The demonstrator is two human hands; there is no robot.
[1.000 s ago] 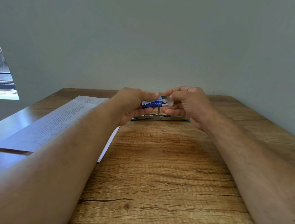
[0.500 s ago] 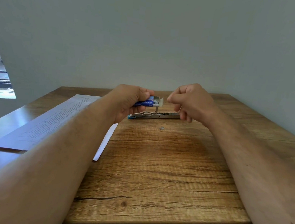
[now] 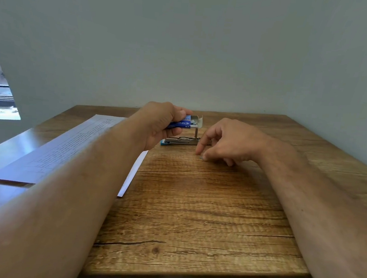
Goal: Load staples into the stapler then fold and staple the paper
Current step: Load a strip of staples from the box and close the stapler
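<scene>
My left hand [image 3: 164, 123] grips the blue staple box [image 3: 182, 123] above the desk [image 3: 193, 217], its end flap open. My right hand [image 3: 233, 143] reaches down with loosely curled fingers toward a small grey bit [image 3: 201, 157] on the wood; I cannot tell whether the fingertips have it yet. The stapler [image 3: 182, 140] lies opened behind both hands, and the paper [image 3: 66, 148] lies flat at the left. I judge the main risk is tilting the open box, which would spill staples across the desk.
</scene>
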